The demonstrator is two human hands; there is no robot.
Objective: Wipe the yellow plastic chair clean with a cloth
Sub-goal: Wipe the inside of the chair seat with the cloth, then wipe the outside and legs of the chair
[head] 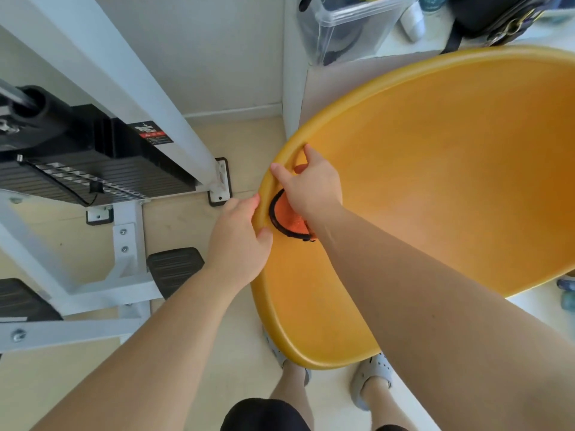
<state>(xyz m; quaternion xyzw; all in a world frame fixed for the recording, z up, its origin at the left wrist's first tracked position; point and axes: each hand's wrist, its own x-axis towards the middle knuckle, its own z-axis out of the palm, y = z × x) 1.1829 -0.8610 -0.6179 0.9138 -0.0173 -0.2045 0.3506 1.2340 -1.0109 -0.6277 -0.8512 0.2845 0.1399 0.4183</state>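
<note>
The rim of the yellow chair (pixel 435 181) is being wiped.
The orange cloth (pixel 287 216) is pressed to the inner rim under the right hand (pixel 311 185), while the edge is clamped by the left hand (pixel 239 241). The glossy, tilted shell appears clean; next, the cloth likely needs sliding along the rim.

Cloth (pixel 287 217) on chair (pixel 435 188); exercise machine (pixel 93 169) left.
</note>
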